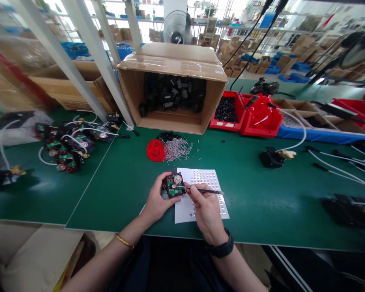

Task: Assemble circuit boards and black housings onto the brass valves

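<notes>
My left hand (155, 200) is closed round a small black module (173, 185) with a green circuit board and a round silver part on top. My right hand (204, 206) pinches a thin dark tool like tweezers (200, 189), its tip resting on the module. Both hands hover over a white sheet (213, 182) dotted with rows of small clear stickers, lying on the green table (246, 194). Just beyond the sheet lie a pile of red rings (155, 150), a heap of small silver pins (178, 148) and some black bits.
An open cardboard box (170, 65) of black parts lies on its side behind the piles. Red bins (228, 117) and a blue tray stand at right. Finished modules with white tubes (69, 146) cluster at left. Cables and a black part (270, 157) lie at right.
</notes>
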`<state>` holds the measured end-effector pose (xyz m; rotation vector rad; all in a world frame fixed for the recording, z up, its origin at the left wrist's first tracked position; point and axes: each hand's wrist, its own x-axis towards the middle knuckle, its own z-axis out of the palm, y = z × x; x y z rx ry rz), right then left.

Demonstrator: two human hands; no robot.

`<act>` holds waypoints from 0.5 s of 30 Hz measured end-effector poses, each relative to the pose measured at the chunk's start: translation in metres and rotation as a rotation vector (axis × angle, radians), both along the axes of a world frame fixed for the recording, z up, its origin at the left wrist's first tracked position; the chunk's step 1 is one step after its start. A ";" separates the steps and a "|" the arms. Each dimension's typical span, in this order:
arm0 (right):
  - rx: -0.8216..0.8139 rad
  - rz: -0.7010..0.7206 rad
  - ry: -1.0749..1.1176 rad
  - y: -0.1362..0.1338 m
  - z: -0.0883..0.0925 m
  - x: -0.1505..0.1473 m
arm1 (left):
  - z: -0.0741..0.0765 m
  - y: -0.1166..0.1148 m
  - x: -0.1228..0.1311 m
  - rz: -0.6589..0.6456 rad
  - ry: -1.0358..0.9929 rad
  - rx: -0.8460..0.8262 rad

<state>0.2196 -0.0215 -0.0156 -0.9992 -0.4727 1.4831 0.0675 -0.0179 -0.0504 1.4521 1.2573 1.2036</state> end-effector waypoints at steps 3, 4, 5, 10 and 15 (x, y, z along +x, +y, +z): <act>0.001 0.003 -0.007 0.001 0.001 0.000 | 0.001 0.000 0.000 -0.004 -0.001 -0.001; 0.002 0.010 -0.013 0.001 0.002 0.000 | 0.001 0.000 0.000 -0.005 0.002 0.000; 0.003 0.016 -0.019 0.002 0.003 0.000 | 0.001 0.000 0.000 -0.006 0.005 0.002; -0.006 0.045 -0.061 0.006 0.007 0.003 | 0.000 0.000 -0.001 -0.010 0.017 -0.002; 0.000 0.077 -0.129 0.010 0.009 0.006 | -0.001 0.000 -0.001 -0.014 0.011 -0.007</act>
